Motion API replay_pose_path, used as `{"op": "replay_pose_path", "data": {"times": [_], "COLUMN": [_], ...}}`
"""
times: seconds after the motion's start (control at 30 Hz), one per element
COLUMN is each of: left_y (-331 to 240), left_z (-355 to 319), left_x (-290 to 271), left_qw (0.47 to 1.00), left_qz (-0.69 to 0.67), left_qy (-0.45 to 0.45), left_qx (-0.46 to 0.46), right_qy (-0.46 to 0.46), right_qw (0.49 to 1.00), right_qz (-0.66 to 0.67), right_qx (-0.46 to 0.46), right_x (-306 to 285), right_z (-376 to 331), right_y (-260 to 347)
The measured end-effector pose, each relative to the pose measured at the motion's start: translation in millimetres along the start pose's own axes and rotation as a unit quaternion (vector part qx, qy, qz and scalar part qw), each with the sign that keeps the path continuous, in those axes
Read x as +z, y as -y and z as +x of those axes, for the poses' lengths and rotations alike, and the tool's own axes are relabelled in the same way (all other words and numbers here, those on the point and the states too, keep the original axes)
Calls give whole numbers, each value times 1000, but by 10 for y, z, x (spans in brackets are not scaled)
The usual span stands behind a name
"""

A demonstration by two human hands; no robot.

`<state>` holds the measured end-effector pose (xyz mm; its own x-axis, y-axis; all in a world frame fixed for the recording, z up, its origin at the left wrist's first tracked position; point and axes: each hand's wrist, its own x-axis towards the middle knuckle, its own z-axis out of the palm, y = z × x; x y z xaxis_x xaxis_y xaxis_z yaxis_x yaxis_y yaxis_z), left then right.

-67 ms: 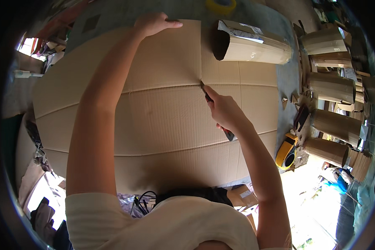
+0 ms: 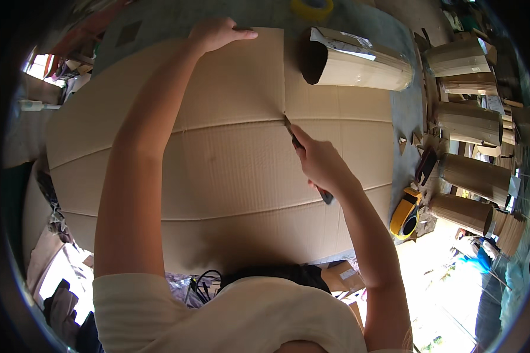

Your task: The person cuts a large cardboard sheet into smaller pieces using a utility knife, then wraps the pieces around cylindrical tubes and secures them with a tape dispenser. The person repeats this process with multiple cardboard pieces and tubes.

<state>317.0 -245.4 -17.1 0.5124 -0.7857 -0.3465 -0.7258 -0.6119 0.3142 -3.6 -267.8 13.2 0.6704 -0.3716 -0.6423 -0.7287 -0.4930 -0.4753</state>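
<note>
A large sheet of brown cardboard (image 2: 229,170) lies flat before me, with creases running across it. My left hand (image 2: 218,34) grips its far edge, thumb along the top and the other fingers mostly hidden. In my right hand (image 2: 324,165) is a utility knife (image 2: 296,139) with a dark and red handle. Its tip is at the crease, where a straight slit (image 2: 284,70) runs down from the far edge.
A folded cardboard tube (image 2: 365,65) rests on the sheet's far right. Beyond the far edge is a yellow tape roll (image 2: 313,8). A yellow and black tape dispenser (image 2: 405,215) lies by the right edge. Several bundles of cardboard (image 2: 468,123) stand further right.
My right hand and the knife have shifted slightly toward me and to the right. My left hand stays at the sheet's far edge.
</note>
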Motion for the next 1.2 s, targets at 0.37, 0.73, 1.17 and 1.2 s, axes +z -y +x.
{"op": "replay_pose_path", "data": {"times": [0.37,0.73,1.17,1.2], "left_y": [67,69,13,20], "left_z": [91,11,-64,-70], "left_x": [76,21,-35,-33], "left_qw": [1000,998,995,996], "left_qz": [-25,-28,-15,-19], "left_qy": [-8,-52,-93,-90], "left_qx": [-2,-20,-7,-5], "right_qy": [34,75,85,82], "right_qw": [999,994,991,990], "right_qz": [-13,-79,-95,-105], "right_qx": [16,23,35,46], "right_x": [232,604,1056,1085], "right_z": [-360,-899,-1404,-1429], "right_y": [-130,-331,-476,-462]}}
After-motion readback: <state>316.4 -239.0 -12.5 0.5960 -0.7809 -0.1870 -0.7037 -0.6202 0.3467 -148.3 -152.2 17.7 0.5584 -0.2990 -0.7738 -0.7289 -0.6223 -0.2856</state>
